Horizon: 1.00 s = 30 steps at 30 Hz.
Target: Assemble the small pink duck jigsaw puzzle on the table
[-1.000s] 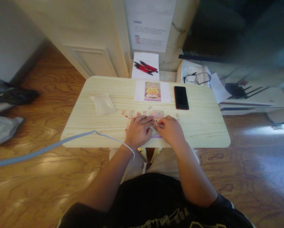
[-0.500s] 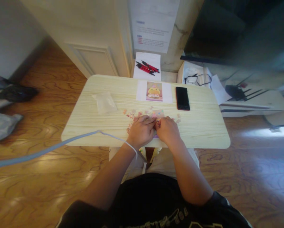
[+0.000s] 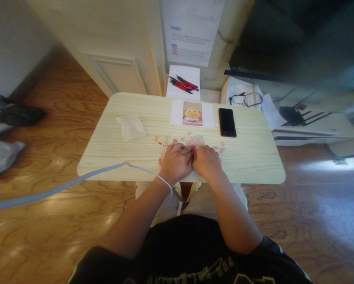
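Where the pale wood-grained desk (image 3: 103,146) stretches left of the white paper sheet printed with a yellow cartoon figure (image 3: 192,113), I can see a crumpled, frosted plastic pouch (image 3: 132,127). Nearer the person than the sheet, and somewhat left of it, lie small loose jigsaw pieces in pink and orange (image 3: 162,142). Then comes the left hand (image 3: 176,162), below the sheet, its fingers bent and laid low over the work. Straight below the sheet is the joined pastel patch of puzzle (image 3: 195,140); only its far part shows beyond the fingers. The right hand (image 3: 207,161) meets the left there, its fingers curled inward with the tips hidden. Whether either hand grips a piece, I can't tell. Right of the sheet rests a black rectangular phone (image 3: 227,122).

To do this well, I'd steady the patch with the left fingers, line each tab up squarely, and press straight down, gently, so joined neighbours don't buckle; checking against the sheet should help.

A second ago a gap between the hands showed more of the patch, with its purple near edge; now the right hand has closed in against the left and covers most of that. Sheet, pouch and phone keep their places on the desk.
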{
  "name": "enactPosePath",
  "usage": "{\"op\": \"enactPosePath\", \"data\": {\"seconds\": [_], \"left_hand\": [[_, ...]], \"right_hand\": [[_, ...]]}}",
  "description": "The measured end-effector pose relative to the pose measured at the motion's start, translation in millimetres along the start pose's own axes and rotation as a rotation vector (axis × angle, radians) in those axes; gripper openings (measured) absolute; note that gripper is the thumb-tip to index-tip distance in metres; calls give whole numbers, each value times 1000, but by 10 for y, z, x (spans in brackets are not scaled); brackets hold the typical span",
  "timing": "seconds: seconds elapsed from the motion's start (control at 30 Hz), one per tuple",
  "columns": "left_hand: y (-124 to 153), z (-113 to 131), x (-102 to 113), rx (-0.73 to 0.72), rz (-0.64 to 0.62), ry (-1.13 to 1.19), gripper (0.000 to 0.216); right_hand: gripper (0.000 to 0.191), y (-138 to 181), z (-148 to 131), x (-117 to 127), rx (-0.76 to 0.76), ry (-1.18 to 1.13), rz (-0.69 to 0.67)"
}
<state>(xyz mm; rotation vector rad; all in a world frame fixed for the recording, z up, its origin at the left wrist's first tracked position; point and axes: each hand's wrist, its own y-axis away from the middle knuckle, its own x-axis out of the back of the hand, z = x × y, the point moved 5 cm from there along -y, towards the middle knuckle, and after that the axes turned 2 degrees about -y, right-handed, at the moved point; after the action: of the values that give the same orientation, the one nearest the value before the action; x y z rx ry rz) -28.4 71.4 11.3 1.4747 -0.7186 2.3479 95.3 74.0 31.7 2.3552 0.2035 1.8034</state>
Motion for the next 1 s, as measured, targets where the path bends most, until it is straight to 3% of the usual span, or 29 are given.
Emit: {"op": "enactPosePath", "data": {"seconds": [0.23,0.8,1.0], "left_hand": [[31,11,-1,-2,-12,-21,39],[2,6,-3,2,3,-26,39],[5,-3,-6,18,7,-26,40]], "right_hand": [[32,61,64,134,-46,29,104],[34,-44,-27,92,-4,59,-37],[26,-58,-64,68,2,33,-63]]}}
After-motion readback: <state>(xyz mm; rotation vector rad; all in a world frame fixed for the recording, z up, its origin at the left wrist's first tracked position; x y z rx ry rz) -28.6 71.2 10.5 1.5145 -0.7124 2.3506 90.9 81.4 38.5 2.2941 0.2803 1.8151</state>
